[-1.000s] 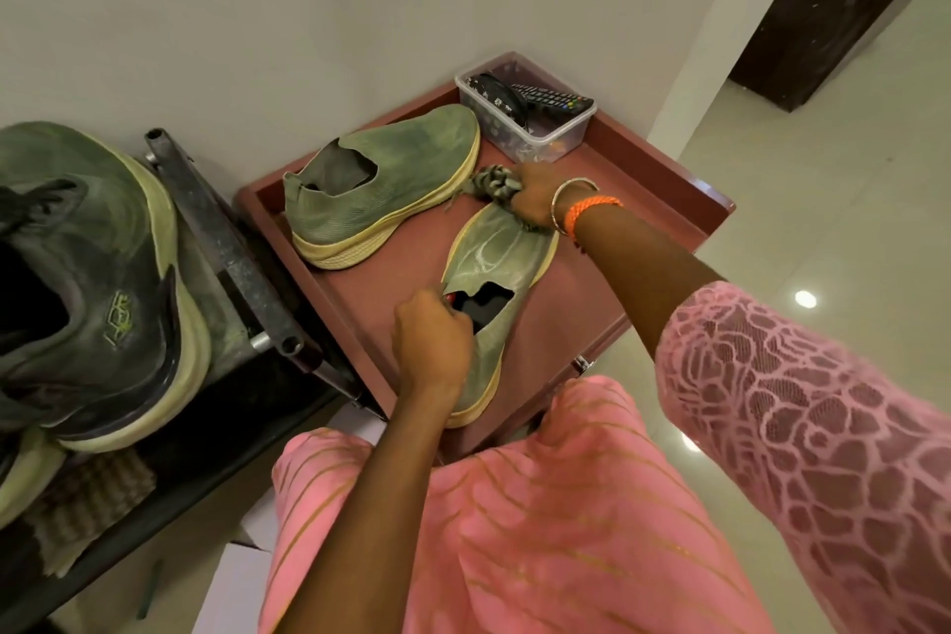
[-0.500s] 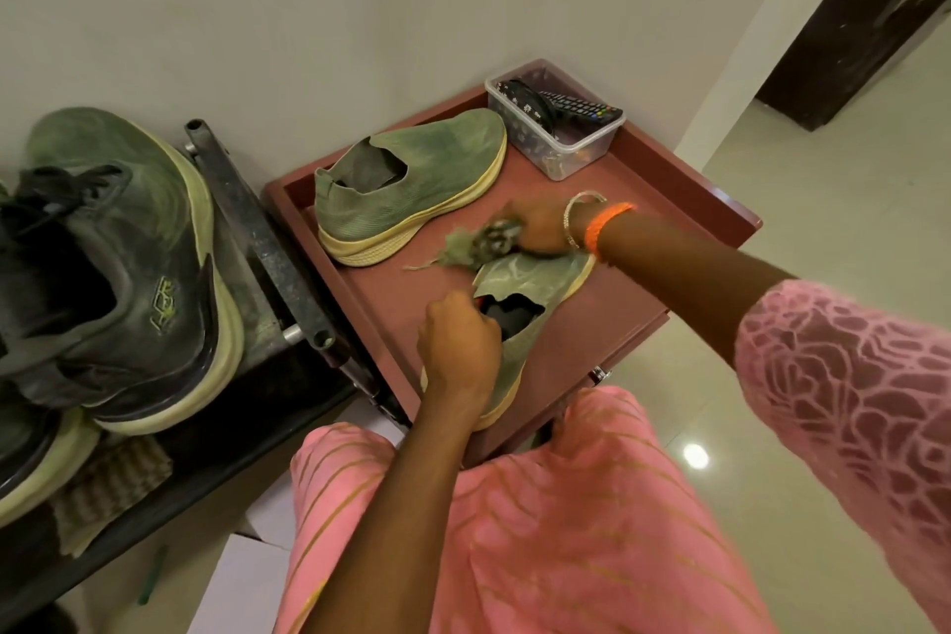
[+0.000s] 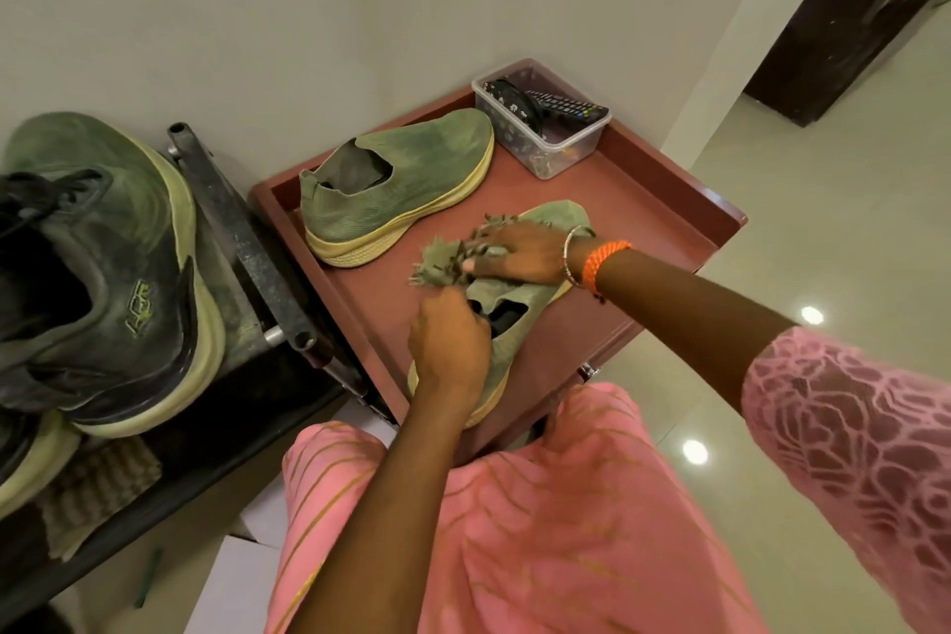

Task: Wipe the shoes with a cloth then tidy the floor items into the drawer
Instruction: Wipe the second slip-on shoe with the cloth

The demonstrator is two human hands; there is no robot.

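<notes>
While the left hand [image 3: 448, 342] gripped the near shoe [image 3: 520, 304] at its heel collar, the right hand [image 3: 520, 255] pinched the cloth [image 3: 446, 263] over the shoe's middle; the shoe ran lengthwise away from her, toe farthest, inside the open drawer [image 3: 664, 221].

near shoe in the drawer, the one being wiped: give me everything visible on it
The near shoe is a green knit slip-on with a pale yellowish sole and dark lining, lying in the reddish drawer, toe toward the wall, heel toward the person. The left hand grips its collar at the heel end. The right hand presses a frayed green cloth on its upper. Its twin lies apart.
</notes>
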